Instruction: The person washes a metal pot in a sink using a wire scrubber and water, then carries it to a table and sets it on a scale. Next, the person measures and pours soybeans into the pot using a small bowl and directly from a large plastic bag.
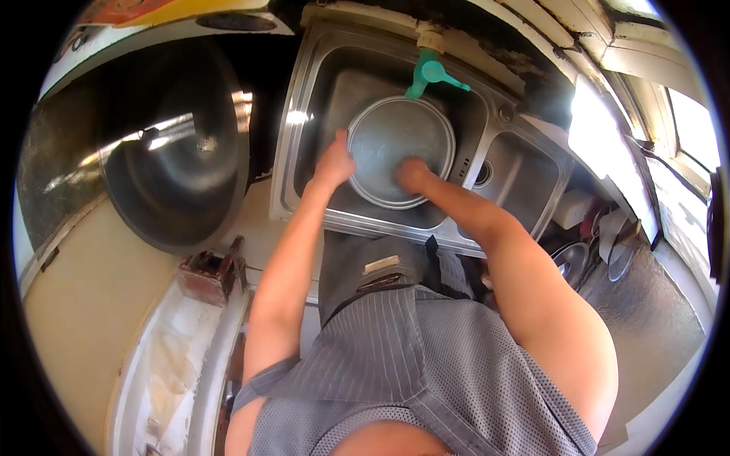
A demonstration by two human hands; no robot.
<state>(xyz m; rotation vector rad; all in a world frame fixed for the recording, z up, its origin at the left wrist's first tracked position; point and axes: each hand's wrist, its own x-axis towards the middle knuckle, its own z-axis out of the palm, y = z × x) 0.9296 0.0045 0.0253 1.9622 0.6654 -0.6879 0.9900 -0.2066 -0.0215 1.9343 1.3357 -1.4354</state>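
A round, pale grey metal pan [380, 144] with a raised rim lies in the large basin of the steel sink [304, 99]. At its left side my left hand [335, 163] is closed on the rim. My right hand [414, 176] is over the inside of the pan, toward its lower right, and seems to touch the surface. Motion blurs its fingers, so whether they hold anything is hidden. Above the pan's far edge is the green tap [431, 74], its lever pointing right.
A small second basin [517, 178] with a drain adjoins on the right. To the left stands a big dark wok [182, 159]. A reddish-brown box-like object [211, 275] sits below it on the pale counter [99, 281]. Kitchenware, including a round metal pan [572, 258], lies at the right.
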